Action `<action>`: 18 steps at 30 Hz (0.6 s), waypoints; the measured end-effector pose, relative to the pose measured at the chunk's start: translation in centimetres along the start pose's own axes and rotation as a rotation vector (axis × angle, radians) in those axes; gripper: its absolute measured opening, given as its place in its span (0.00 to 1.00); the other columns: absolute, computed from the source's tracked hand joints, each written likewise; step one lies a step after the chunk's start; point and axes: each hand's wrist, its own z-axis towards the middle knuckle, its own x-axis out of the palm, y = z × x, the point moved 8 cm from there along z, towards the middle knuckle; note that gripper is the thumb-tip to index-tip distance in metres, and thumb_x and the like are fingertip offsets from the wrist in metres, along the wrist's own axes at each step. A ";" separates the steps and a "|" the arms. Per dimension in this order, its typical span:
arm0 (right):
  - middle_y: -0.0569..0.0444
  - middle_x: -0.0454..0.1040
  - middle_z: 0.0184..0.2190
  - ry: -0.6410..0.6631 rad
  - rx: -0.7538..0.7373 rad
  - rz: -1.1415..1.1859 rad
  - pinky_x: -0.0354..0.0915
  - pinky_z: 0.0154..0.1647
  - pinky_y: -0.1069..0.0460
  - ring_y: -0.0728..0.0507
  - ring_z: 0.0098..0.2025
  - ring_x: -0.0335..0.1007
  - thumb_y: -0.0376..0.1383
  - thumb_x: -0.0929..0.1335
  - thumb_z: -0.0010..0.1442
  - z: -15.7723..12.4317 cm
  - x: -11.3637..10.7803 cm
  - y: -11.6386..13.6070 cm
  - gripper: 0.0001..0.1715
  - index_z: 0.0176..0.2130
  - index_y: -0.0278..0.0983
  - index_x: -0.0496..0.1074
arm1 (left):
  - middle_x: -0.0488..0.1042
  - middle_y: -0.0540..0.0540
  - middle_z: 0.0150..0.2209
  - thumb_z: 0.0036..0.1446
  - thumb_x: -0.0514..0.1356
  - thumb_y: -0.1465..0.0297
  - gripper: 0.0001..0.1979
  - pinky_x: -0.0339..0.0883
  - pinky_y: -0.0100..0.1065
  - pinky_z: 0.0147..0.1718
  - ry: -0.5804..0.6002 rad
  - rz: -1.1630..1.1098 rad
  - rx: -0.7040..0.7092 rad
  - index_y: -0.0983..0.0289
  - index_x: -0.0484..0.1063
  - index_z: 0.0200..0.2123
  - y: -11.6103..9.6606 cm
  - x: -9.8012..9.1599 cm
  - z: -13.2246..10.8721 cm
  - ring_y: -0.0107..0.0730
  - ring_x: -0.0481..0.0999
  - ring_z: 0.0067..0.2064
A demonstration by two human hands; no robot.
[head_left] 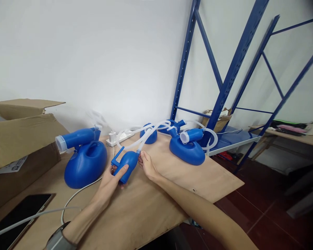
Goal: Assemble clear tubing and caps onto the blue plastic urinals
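Left hand [111, 179] wraps a blue, rounded plastic bulb with a slim side bar [130, 161], thumb on the near side, fingers curled round the far side. Bulb sits just above the bare light-brown wooden tabletop [146, 208], tilted, narrow end pointing up and away. Soft, translucent white tube [144, 140] meets that narrow end and loops off toward the back. Right hand [148, 167] is narrow, thumb and fingertips close together right beside the tube joint; can't tell if they pinch it.

Left of the bulb: large blue plastic jug with a handle hole [79, 172], upright, a blue cylinder with a translucent white cap [79, 137] over it. Right: similar smaller-looking blue plastic jug [186, 151], near the table's right edge. Behind: white plastic power strip [125, 138]. Near left: black-screened flat device [21, 211], open brown cardboard box [18, 133]. Blue metal rack [228, 76] at right.
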 end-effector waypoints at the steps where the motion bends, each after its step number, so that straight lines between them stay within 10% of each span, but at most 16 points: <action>1: 0.62 0.56 0.23 -0.001 -0.012 0.027 0.52 0.23 0.56 0.50 0.23 0.51 0.64 0.65 0.60 0.1 0.0 0.2 0.31 0.30 0.41 0.58 | 0.73 0.51 0.33 0.48 0.71 0.52 0.29 0.64 0.29 0.17 0.026 -0.070 -0.052 0.62 0.67 0.45 0.3 0.3 -0.1 0.32 0.75 0.24; 9: 0.64 0.53 0.21 -0.017 -0.048 0.165 0.52 0.22 0.55 0.51 0.22 0.46 0.63 0.69 0.55 0.2 -0.2 1.5 0.32 0.27 0.41 0.57 | 0.73 0.50 0.28 0.53 0.69 0.56 0.23 0.59 0.25 0.14 0.078 -0.290 -0.214 0.62 0.68 0.45 1.4 1.5 -0.7 0.30 0.75 0.20; 18: 0.64 0.56 0.18 -0.053 0.053 0.157 0.43 0.19 0.56 0.52 0.18 0.47 0.63 0.72 0.51 0.4 -1.5 -0.1 0.33 0.27 0.40 0.60 | 0.74 0.52 0.31 0.41 0.72 0.52 0.24 0.68 0.36 0.33 -0.203 0.436 0.313 0.59 0.69 0.35 -2.8 -1.4 -1.3 0.43 0.75 0.34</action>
